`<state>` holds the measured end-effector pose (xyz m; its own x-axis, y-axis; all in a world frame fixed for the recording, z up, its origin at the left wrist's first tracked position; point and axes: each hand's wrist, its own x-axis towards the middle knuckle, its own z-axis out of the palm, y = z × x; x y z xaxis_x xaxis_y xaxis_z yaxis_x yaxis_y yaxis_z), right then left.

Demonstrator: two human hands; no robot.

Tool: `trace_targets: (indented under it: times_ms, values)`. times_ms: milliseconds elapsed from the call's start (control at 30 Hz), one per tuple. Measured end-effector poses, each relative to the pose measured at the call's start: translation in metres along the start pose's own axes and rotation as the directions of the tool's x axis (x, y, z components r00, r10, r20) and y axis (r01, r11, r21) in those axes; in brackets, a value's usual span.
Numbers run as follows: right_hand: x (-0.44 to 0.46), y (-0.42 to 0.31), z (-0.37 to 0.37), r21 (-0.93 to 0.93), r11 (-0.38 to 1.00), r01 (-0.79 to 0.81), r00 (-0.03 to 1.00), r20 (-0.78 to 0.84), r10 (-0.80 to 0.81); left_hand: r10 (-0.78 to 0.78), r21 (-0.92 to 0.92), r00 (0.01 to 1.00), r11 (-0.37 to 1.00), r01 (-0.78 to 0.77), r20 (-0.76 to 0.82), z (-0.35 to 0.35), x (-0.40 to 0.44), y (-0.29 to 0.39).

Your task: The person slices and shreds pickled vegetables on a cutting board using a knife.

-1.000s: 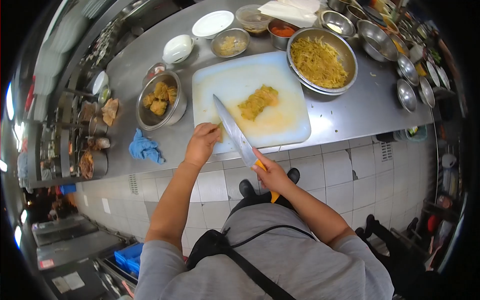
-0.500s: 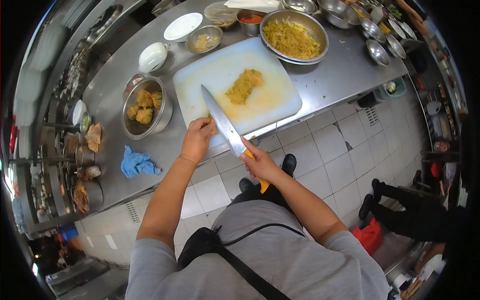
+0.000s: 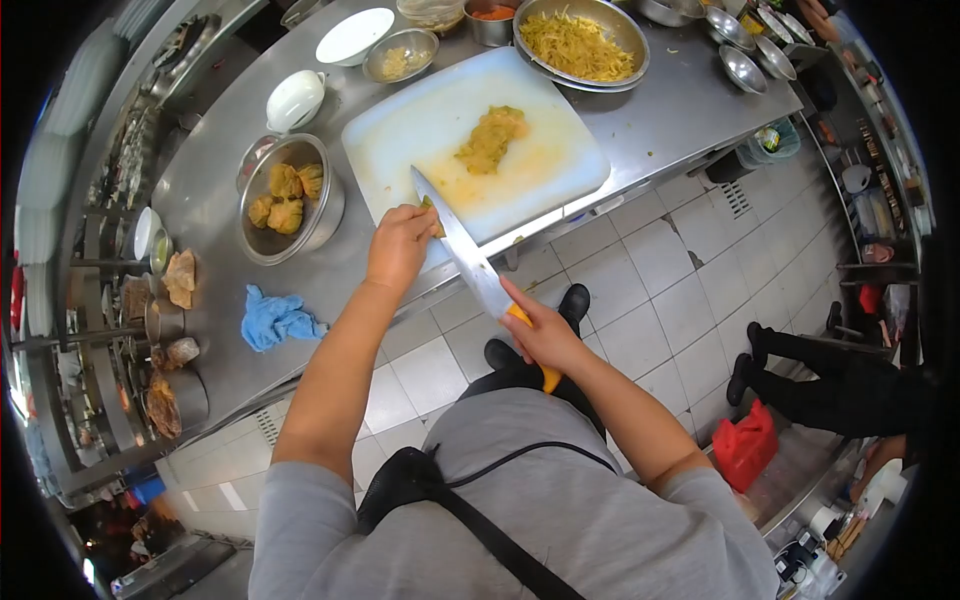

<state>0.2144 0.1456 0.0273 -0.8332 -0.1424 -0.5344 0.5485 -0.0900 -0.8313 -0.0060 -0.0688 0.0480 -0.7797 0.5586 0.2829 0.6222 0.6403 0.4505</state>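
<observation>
A white cutting board (image 3: 390, 150) lies on the steel counter with a pile of sliced yellow-green vegetable (image 3: 492, 139) on it. My right hand (image 3: 543, 330) is wrapped round the yellow handle of a large knife (image 3: 465, 252), whose blade slants up and left over the board's near edge. Just left of the blade, my left hand (image 3: 402, 243) pinches a small piece of green vegetable (image 3: 430, 207); the fingers partly cover it. Left of the board stands a steel bowl (image 3: 325, 222) with several yellow-brown vegetable lumps (image 3: 285, 216).
Shredded yellow vegetable (image 3: 577, 46) fills a bowl behind the board. A white plate (image 3: 355, 37), a small bowl of chopped pieces (image 3: 400, 56) and a white dish (image 3: 296, 101) stand at the back left. A blue cloth (image 3: 276, 318) lies near the front edge. Another person's legs (image 3: 810, 380) show at right.
The view has shifted and turned, so the board and bowls sit further left and higher. My left hand stays beside the blade, and the knife is still in my right hand.
</observation>
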Motion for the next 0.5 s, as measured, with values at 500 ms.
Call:
trace_targets:
  times_ms: [500]
  values:
    - [-0.007,-0.001,0.021,-0.453,0.880,0.141,0.987,-0.010,-0.163,-0.114,-0.025,0.991,0.993,0.113,-0.073,0.000,-0.002,0.001]
